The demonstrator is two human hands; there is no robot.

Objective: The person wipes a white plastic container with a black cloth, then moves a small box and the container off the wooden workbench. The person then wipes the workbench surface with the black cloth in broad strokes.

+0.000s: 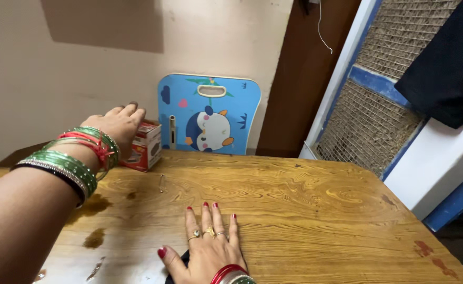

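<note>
- Head view: a brown wooden table with strong grain (305, 210) fills the lower frame, with dark wet-looking stains near its left edge
- Against the wall at the table's far edge stands a blue board with a cartoon penguin and a slotted handle (209, 114), upright, handle at the top
- The left hand (117, 125), wrist stacked with green and red bangles, reaches to the far left corner and lies over the top of a small red and white cardboard box (146, 145); the fingers are spread and loosely curved on it, and I cannot tell whether they grip it or only rest there
- That box sits at the back left of the table, just beside the blue board; it stands on its base with its long axis seemingly running away from the camera towards the wall, a short printed face turned to us
- The right hand (209, 247) lies flat and open on the near edge of the table, palm down, fingers together, holding nothing; something dark shows under its heel, too hidden to name
- A small metal pin (162, 182) lies on the wood near the box
- Risk, as I judge it: a loose top grip could let the light box tip or slide off the table edge, or knock the leaning board
</note>
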